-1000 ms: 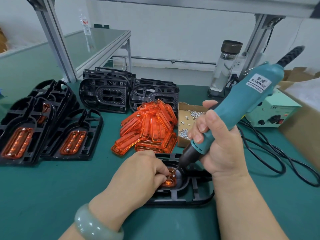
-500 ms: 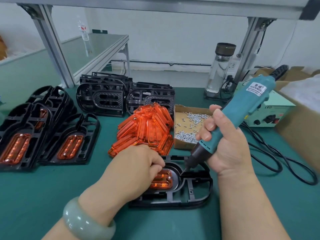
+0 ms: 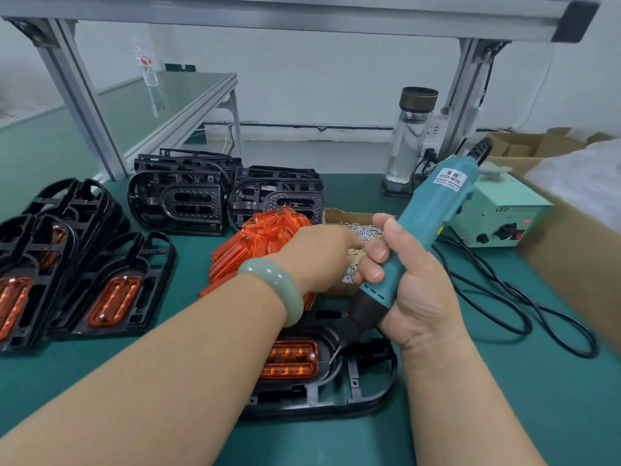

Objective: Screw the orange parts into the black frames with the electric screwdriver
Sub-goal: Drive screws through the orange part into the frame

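Observation:
A black frame [image 3: 363, 391] lies on the green mat in front of me with an orange part [image 3: 290, 359] seated in it; a screw shows at the part's right end. My right hand [image 3: 413, 297] grips the teal electric screwdriver [image 3: 437, 210], tilted, its bit tip just right of the orange part. My left hand [image 3: 319, 257] reaches over the pile of loose orange parts [image 3: 255, 243] to the cardboard box of screws [image 3: 339, 216]. Its fingertips are hidden behind my right hand's fingers.
Stacks of bare black frames [image 3: 181, 196] stand at the back. Frames fitted with orange parts [image 3: 114, 297] lie at the left. A power supply [image 3: 504, 216], a glass bottle [image 3: 410, 139], a black cable [image 3: 504, 297] and a large cardboard box [image 3: 571, 264] fill the right side.
My left hand has let go of the orange part in the frame and moved up and right to the screw box. The screwdriver's bit has lifted off the part and shifted slightly right.

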`<state>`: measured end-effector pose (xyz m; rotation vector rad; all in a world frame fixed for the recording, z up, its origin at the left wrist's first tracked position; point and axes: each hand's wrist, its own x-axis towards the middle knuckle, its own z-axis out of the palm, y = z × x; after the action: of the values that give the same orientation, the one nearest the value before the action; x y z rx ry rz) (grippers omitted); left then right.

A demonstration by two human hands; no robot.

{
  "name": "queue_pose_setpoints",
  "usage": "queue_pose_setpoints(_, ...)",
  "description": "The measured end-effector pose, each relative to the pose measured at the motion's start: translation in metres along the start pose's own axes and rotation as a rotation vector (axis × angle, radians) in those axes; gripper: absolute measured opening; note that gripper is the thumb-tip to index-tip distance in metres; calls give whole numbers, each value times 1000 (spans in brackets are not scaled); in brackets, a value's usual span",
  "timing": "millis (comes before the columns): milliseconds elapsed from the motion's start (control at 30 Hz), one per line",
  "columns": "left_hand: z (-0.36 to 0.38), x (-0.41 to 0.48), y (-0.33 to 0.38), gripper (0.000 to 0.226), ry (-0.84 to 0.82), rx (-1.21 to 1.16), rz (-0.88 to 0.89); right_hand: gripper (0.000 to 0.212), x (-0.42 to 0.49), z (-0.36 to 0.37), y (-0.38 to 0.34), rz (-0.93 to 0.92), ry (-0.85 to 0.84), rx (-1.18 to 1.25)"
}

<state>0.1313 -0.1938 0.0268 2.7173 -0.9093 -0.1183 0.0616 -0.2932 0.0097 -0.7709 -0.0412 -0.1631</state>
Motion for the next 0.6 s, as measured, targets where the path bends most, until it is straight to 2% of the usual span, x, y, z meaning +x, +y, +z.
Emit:
queue_pose_setpoints(67,0,3,4,8,-94,175,11,26,0,1,1,30,-12,15)
queue_pose_setpoints(167,6,14,-1,34,-153,237,26,27,0,3,2,61,-7,32)
queue_pose_setpoints(200,6,17,0,37,-173,265,90,26,0,3,2,63,0,36)
queue_pose_setpoints(233,7,18,1,35,-155,214,126,25,0,3,2,63,5,40)
queue_pose_setpoints(267,9,18,4,31,-104,44,94,24,-1,3,2,63,6,46)
queue_pose_setpoints(300,5,21,6,28,-116,-203,-55,23,-1,4,1,66,6,54)
queue_pose_setpoints(333,8,19,5,28,-163,-405,-58,22,-1,4,1,70,6,61)
queue_pose_setpoints(367,12,16,5,28,-187,-504,-36,22,-1,4,1,75,8,67)
queue_pose_setpoints(433,9,12,9,30,-210,-529,-88,21,-1,4,1,84,10,82)
queue_pose_setpoints(533,9,19,6,35,-100,-258,-35,22,-2,3,1,91,10,93)
queue_pose_setpoints(600,10,19,5,25,-117,38,-11,22,-2,2,1,94,10,88)
